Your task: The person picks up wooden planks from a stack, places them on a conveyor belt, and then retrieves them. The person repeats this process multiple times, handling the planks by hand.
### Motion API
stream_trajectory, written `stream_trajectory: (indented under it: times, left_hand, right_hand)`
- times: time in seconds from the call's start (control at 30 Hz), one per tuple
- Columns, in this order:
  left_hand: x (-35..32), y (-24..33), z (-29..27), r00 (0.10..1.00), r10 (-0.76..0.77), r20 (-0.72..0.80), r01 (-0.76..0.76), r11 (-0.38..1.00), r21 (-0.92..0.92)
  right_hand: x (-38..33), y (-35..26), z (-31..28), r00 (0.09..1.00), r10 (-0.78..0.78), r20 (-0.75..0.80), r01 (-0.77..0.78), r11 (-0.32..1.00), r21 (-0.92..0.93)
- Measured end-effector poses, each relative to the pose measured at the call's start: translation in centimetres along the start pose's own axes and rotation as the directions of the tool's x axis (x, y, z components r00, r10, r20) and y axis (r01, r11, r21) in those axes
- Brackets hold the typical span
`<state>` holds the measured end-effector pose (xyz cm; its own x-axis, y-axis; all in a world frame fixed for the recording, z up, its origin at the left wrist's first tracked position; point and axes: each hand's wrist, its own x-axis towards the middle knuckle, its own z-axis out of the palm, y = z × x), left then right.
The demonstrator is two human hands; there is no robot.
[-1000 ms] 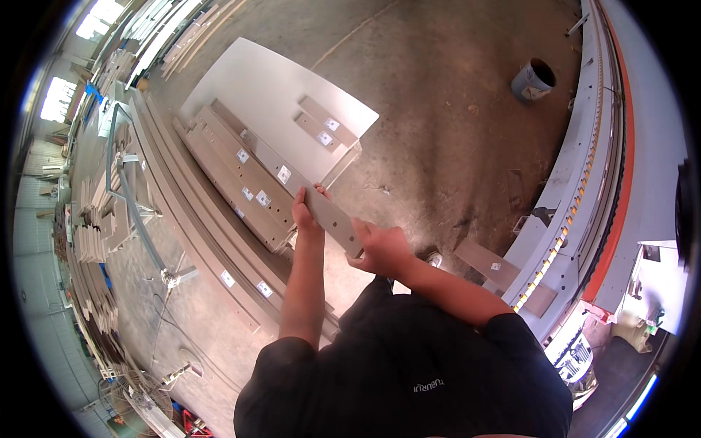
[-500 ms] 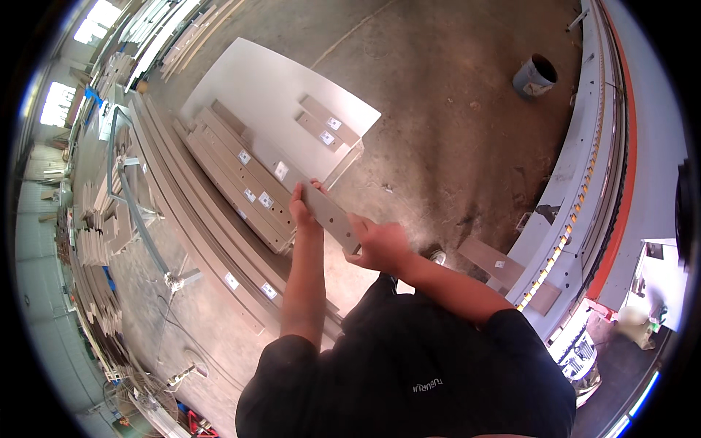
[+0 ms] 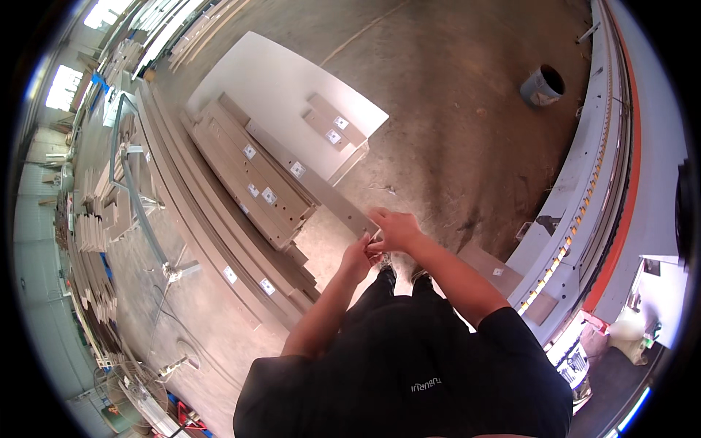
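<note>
Item one, the long narrow beige panel strip: I see it running from the white board down to my hands, its near end at my fingertips. Left hand: fingers drawn together at the strip's near end, touching the right hand; whether they clamp the strip itself I cannot tell. Right hand: fingers curled over the same end, grip on it likewise unclear. Item two, large white board, flat on the concrete floor at the strip's far end, bearing two short beige panels with small white labels. Item three, stack of long beige panels, just left of the strip, labelled. Item four, grey bucket, well right of the strip. Item five, long machine bed with orange edge, right of the strip.
</note>
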<state>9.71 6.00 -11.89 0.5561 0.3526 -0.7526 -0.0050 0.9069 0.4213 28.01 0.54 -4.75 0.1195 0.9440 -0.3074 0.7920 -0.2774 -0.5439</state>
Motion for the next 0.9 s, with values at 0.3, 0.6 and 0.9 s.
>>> stream_trajectory:
  times: [0.3, 0.6, 0.9]
  left_hand:
    - [17.3, -5.4, -12.0, 0.960, 0.052, -0.275, -0.222, 0.741, -0.633]
    - [28.1, 1.4, -17.5, 0.854, 0.237, -0.463, -0.507, 0.581, -0.637]
    - [25.9, 2.1, -15.5, 0.893, 0.192, -0.408, -0.410, 0.723, -0.557]
  right_hand:
    - [-13.5, 10.3, 8.5, 0.991, 0.131, 0.031, -0.130, 0.991, -0.039]
    - [-30.2, 9.3, 8.1, 0.677, 0.661, 0.323, -0.722, 0.681, 0.120]
    - [-29.0, 8.8, 10.7, 0.680, 0.683, 0.267, -0.733, 0.614, 0.293]
